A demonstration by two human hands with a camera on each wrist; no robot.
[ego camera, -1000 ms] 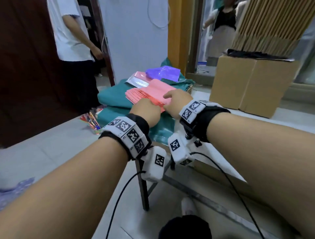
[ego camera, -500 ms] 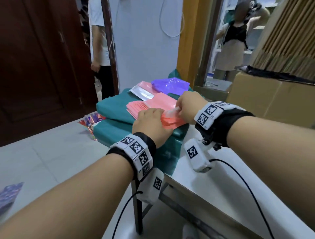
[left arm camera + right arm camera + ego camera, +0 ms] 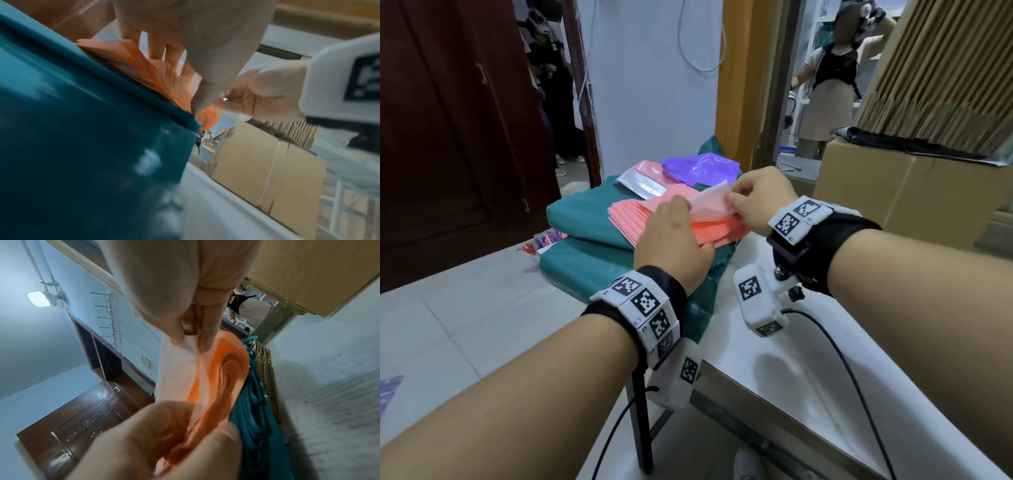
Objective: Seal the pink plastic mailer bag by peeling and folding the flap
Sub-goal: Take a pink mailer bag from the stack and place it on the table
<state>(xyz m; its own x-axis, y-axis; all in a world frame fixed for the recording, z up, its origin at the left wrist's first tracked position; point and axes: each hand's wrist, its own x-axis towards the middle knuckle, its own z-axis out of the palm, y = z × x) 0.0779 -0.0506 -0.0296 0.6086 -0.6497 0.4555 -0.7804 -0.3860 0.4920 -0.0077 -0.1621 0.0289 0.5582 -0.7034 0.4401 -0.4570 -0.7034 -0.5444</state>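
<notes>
The left hand presses flat on the stack of pink mailer bags to steady it while the right hand pinches the top bag's white strip, lifting it to bare the adhesive.

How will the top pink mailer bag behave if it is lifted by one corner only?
The pink mailer is probably floppy: its edge already curls where the right hand pinches the pale strip. It looks thin and light. It may slide off the stack, so the left hand pressing down helps.

Pink mailer bag on top of pink stack, white strip lifted up off flap.
</notes>
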